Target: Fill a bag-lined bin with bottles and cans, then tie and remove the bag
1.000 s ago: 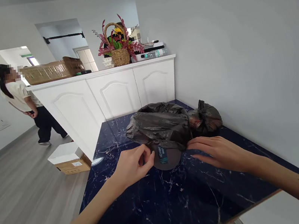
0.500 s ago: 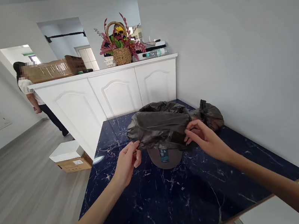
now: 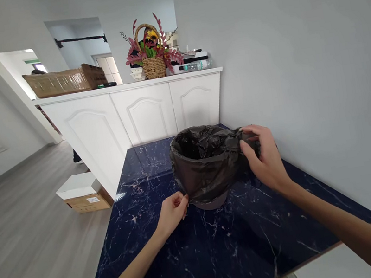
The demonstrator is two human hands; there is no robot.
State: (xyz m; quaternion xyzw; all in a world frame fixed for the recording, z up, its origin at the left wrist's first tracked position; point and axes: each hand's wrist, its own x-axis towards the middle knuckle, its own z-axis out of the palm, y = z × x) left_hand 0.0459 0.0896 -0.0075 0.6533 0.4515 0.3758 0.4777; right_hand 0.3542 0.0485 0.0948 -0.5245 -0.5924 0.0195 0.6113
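Note:
A small grey bin [image 3: 212,202] stands on a dark blue marble-patterned table [image 3: 223,245], lined with a black plastic bag [image 3: 207,168] folded down over its rim. My left hand [image 3: 172,210] pinches the bag's lower edge at the bin's left side, fingers closed on the plastic. My right hand [image 3: 264,157] grips the bag at the bin's right rim, fingers curled round the plastic. A tied black bag lies behind my right hand, almost wholly hidden.
A grey wall runs along the table's right side. White cabinets [image 3: 142,113] stand behind, topped with a flower basket [image 3: 151,52], a cardboard box [image 3: 63,80] and a bottle [image 3: 197,65]. A white-lidded box [image 3: 83,192] sits on the wooden floor at left.
The bag now lies stretched down over the bin's sides, hiding its label. My left hand dropped to the lower edge, my right hand rose to the right rim. The person at left walked off.

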